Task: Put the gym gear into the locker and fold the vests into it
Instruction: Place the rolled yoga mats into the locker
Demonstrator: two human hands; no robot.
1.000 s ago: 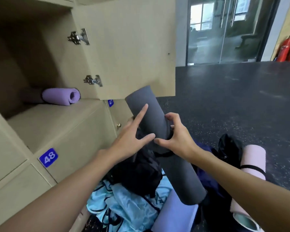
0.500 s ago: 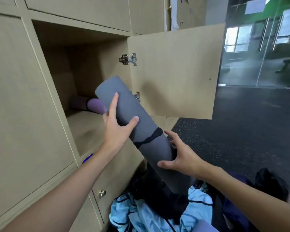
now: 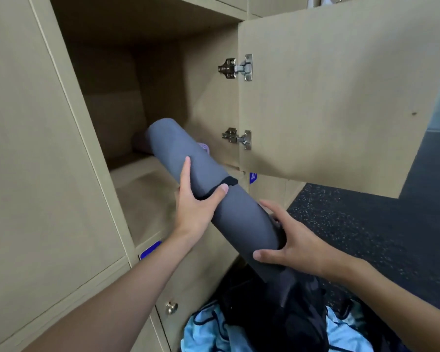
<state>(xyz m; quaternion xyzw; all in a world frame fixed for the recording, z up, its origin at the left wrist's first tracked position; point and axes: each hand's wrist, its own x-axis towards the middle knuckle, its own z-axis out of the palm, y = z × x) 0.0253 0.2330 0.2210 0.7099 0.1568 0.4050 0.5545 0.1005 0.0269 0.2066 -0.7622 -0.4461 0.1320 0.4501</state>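
A rolled grey yoga mat (image 3: pixel 203 179), bound by a black strap, points slantwise into the open locker (image 3: pixel 148 194). Its far end is inside the opening, over the locker floor. My left hand (image 3: pixel 197 207) grips the roll at the strap. My right hand (image 3: pixel 290 240) cups the near end from below and the right. A purple rolled mat (image 3: pixel 205 147) lies at the back of the locker, mostly hidden behind the grey one. Light blue vests (image 3: pixel 208 329) and dark clothing (image 3: pixel 277 308) lie in a heap on the floor below.
The locker door (image 3: pixel 335 97) stands open to the right, with two metal hinges (image 3: pixel 236 68). Shut lockers with a brass knob (image 3: pixel 172 307) sit below and to the left. Dark speckled gym floor (image 3: pixel 366 237) stretches to the right.
The grey mat has been lifted from the floor pile and its far end has gone into the locker. My view has swung closer to the opening.
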